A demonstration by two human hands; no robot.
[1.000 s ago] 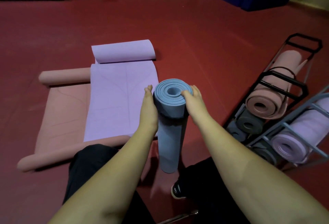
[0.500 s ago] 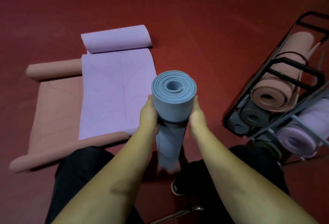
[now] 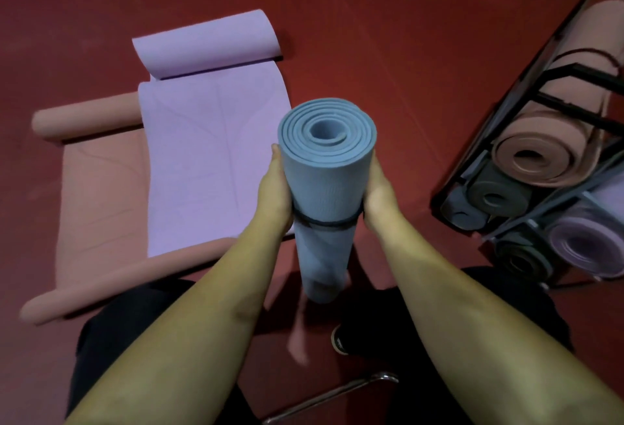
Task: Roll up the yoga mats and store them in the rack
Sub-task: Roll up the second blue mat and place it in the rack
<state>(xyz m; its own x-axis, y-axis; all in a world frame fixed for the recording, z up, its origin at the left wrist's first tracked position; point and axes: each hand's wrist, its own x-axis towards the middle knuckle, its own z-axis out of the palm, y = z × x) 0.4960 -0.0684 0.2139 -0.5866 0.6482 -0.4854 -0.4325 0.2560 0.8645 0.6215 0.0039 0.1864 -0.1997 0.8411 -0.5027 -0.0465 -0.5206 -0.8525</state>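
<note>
- Both hands, left hand and right hand, clasp the rolled blue yoga mat upright between them.
- The black rack stands at three o'clock; the lilac mat lies at ten.

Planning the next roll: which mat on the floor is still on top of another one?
The purple mat. It lies spread over the pink mat, with its far end curled up. The blue mat is already rolled and held upright between both hands.

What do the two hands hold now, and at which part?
Both hands, left hand and right hand, grip the rolled blue mat by its sides, near the upper end, just above the black strap.
</note>
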